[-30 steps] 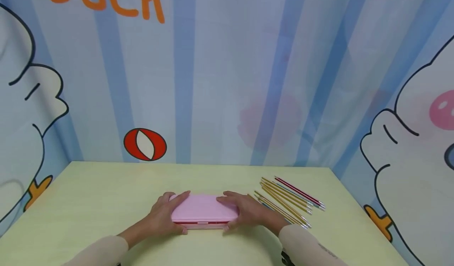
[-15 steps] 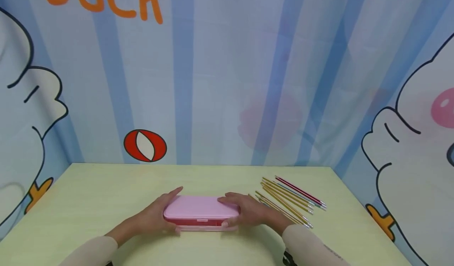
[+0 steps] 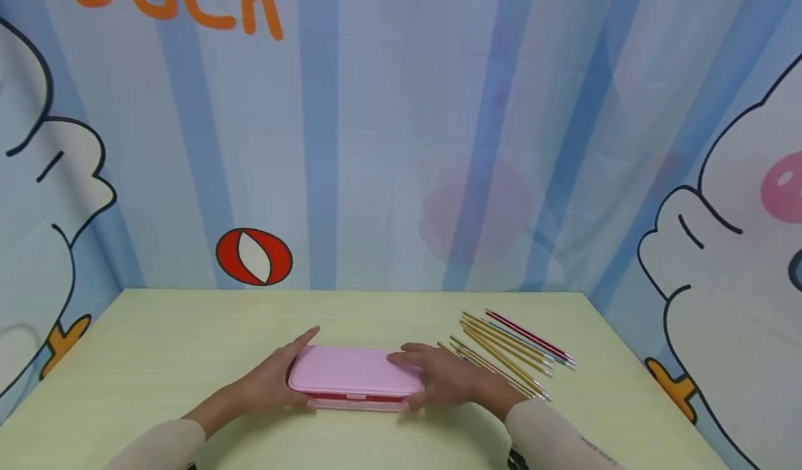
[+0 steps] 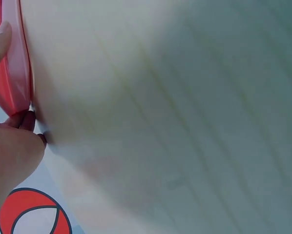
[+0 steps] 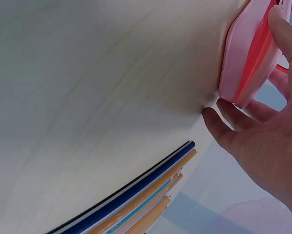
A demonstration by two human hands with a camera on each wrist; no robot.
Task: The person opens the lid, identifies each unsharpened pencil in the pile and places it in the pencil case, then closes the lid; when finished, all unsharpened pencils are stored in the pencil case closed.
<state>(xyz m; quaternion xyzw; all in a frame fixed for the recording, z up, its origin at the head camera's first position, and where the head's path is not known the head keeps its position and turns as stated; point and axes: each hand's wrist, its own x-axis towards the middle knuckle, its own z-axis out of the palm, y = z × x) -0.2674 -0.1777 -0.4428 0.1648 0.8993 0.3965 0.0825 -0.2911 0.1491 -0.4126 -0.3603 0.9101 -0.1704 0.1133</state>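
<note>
A pink pencil case (image 3: 356, 371) lies on the table in front of me, a narrow red strip showing between its lid and base along the near side. My left hand (image 3: 271, 378) holds its left end, thumb at the near corner and forefinger raised past the far corner. In the left wrist view the thumb (image 4: 2, 41) rests on the case's side. My right hand (image 3: 446, 374) grips the other end, fingers over the lid and thumb at the near edge. In the right wrist view, lower fingers (image 5: 234, 117) reach round the end of the case (image 5: 236, 58).
Right of the case, several pencils (image 3: 501, 348), mostly gold with some dark red and blue, lie slanted in a loose group on the pale yellow table (image 3: 207, 324). A printed curtain (image 3: 388, 143) hangs behind the table's far edge.
My left hand has slid outward to the left end of the case. The red strip below the lid widened half a second ago and is narrower now. The pencils have not moved.
</note>
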